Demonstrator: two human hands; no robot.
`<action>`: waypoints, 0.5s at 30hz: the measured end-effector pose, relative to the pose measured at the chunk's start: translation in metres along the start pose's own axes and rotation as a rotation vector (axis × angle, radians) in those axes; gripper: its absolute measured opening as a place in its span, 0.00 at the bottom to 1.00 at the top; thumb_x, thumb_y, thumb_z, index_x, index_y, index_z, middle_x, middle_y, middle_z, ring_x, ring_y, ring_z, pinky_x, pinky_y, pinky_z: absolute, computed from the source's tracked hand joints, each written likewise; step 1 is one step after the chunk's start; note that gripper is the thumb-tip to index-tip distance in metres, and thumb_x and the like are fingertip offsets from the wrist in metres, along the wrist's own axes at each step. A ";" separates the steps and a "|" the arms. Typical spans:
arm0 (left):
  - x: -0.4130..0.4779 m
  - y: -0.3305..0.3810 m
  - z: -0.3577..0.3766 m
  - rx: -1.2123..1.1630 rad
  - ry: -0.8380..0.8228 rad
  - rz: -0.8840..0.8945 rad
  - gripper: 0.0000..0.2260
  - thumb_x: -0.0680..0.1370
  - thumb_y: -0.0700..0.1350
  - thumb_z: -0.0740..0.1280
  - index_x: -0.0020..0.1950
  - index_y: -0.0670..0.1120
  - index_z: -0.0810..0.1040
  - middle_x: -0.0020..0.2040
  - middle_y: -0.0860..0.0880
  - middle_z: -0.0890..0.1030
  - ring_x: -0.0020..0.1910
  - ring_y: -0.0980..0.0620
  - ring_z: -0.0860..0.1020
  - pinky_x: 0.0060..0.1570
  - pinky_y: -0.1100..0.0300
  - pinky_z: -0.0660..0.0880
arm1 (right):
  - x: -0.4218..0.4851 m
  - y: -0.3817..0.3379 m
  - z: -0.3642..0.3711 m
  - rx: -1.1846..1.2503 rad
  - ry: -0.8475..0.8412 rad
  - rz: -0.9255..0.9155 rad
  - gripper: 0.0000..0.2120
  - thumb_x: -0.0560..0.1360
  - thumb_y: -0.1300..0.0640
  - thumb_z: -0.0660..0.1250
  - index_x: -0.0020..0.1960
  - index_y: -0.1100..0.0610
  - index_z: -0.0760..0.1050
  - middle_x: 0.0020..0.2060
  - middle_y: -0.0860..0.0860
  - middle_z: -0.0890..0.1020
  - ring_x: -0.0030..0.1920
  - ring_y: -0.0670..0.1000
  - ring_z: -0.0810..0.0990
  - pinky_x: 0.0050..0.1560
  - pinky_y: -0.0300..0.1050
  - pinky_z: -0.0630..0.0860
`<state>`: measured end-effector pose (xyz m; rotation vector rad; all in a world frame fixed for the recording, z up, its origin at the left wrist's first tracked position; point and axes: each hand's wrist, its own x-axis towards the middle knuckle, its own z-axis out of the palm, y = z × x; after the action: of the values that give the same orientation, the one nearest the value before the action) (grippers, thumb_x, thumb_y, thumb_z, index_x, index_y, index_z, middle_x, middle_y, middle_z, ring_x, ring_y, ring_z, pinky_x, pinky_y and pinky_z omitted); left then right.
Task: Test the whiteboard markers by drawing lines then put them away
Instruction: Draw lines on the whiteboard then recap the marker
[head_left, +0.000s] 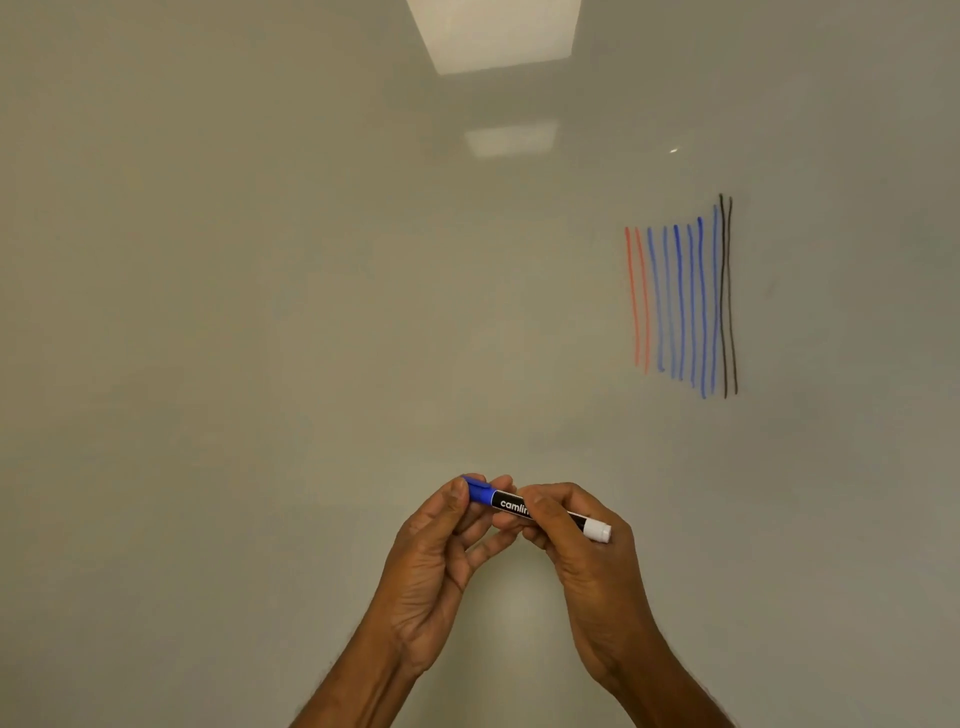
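Forearms rise from the lower frame border, and both hands meet on 1 whiteboard marker, which is held nearly level and clear of the board. Left hand pinches the blue cap between thumb and fingertips. Right hand is curled round the black barrel, with the white tail end protruding past its knuckles. The cap sits flush against the barrel.

The whiteboard fills the view to every border. Above and right of the marker, well apart from it, stand 10 near-vertical strokes: 2 red lines, 6 blue lines, and 2 black lines, the black farthest right. Left of the marker and directly above it, the board surface is bare. A pale light reflection lies high above the marker.
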<state>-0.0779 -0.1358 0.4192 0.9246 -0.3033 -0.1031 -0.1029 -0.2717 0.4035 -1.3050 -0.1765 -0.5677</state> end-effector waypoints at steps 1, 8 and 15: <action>-0.002 -0.001 -0.007 0.016 0.010 -0.014 0.15 0.79 0.45 0.64 0.61 0.38 0.79 0.60 0.37 0.84 0.56 0.40 0.85 0.57 0.46 0.82 | -0.002 0.005 0.002 -0.010 -0.012 0.021 0.08 0.77 0.55 0.68 0.49 0.58 0.83 0.43 0.55 0.86 0.48 0.57 0.85 0.51 0.47 0.81; -0.016 -0.014 -0.064 0.107 0.106 0.010 0.14 0.84 0.44 0.60 0.62 0.37 0.78 0.59 0.38 0.84 0.61 0.40 0.83 0.59 0.48 0.81 | -0.024 0.045 0.013 -0.070 -0.126 0.168 0.05 0.76 0.56 0.70 0.50 0.56 0.83 0.41 0.54 0.87 0.43 0.54 0.85 0.45 0.44 0.81; -0.041 -0.033 -0.135 0.334 0.202 0.029 0.18 0.83 0.48 0.60 0.66 0.38 0.77 0.59 0.41 0.85 0.62 0.44 0.83 0.62 0.49 0.80 | -0.049 0.097 0.025 -0.440 -0.382 0.108 0.04 0.76 0.55 0.73 0.49 0.48 0.82 0.39 0.47 0.85 0.40 0.48 0.83 0.42 0.40 0.79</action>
<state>-0.0755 -0.0430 0.3083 1.2516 -0.1473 0.0706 -0.0926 -0.2186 0.3058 -1.8362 -0.3049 -0.2648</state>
